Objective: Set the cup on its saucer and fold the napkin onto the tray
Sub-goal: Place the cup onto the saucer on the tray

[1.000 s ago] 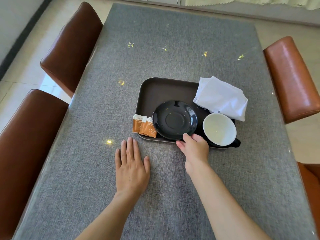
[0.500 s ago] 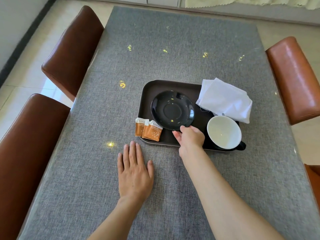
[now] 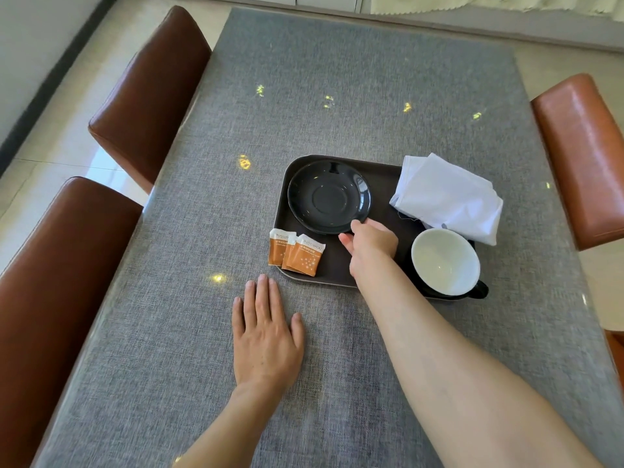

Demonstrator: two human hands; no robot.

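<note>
With the right hand (image 3: 370, 243) pinching the saucer (image 3: 329, 196) rim and the left hand (image 3: 266, 336) flat on the worktop (image 3: 337, 96), settle it level, clear of the cup (image 3: 445, 261).

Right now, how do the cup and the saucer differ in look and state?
The cup is deep and white inside; the saucer is shallow and black. The right hand pinches the saucer's near rim; nothing touches the cup. Both are empty and lie apart on the tray.

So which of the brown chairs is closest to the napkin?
The lighter orange-brown leather chair on the right, beside the white cloth napkin; the darker ones stand across the table.
</note>
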